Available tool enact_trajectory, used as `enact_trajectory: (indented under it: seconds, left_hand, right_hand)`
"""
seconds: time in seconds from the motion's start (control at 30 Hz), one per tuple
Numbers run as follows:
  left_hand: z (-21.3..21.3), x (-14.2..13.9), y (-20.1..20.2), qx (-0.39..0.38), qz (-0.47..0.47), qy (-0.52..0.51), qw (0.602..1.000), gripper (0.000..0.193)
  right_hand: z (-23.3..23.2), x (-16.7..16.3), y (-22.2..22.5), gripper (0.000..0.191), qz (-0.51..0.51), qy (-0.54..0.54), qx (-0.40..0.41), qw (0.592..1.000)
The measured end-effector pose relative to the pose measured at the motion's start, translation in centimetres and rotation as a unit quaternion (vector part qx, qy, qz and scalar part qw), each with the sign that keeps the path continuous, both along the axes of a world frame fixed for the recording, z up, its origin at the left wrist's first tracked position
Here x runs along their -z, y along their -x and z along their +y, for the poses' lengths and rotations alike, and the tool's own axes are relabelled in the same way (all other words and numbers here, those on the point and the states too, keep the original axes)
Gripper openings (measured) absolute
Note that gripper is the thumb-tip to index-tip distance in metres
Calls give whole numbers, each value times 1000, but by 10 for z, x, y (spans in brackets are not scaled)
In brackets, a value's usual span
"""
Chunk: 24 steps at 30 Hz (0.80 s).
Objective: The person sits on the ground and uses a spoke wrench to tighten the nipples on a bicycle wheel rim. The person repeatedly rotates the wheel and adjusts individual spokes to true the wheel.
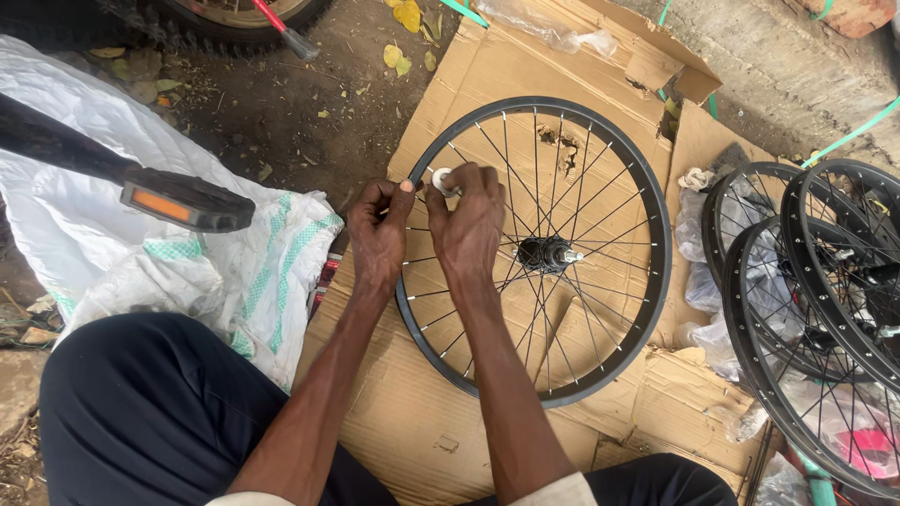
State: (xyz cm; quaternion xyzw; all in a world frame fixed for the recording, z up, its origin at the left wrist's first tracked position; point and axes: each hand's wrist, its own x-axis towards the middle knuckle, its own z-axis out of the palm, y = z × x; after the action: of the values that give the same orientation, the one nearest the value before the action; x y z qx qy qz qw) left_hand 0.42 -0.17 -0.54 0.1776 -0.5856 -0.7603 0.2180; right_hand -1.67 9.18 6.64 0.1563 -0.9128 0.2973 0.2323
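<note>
On flattened cardboard (525, 75), both hands pinch the wheel rim (656, 201).

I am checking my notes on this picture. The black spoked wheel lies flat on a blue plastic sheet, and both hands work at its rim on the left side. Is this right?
Not quite. In the head view the wheel lies flat on brown cardboard, not on a blue plastic sheet. The rest holds: the left hand and right hand both work at its rim on the left side.
</note>
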Motion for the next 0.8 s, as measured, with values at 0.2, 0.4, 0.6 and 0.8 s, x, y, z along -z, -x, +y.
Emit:
enact_trajectory:
  seconds: [0.2, 0.4, 0.6, 0.8]
  left_hand:
    - [0, -3, 0, 15, 16, -8, 1000, 28]
    - [-1, -2, -3, 15, 72, -15, 997, 25]
    - [1, -2, 1, 10, -1, -11, 1000, 25]
    - [1, -3, -1, 9, 22, -22, 999, 28]
  right_hand:
    - [7, 0, -28, 34, -98, 29, -25, 994]
    - [0, 5, -17, 23, -159, -124, 8, 979]
    - [-1, -6, 2, 29, -252, -76, 20, 965]
    - [10, -10, -4, 29, -219, -44, -27, 974]
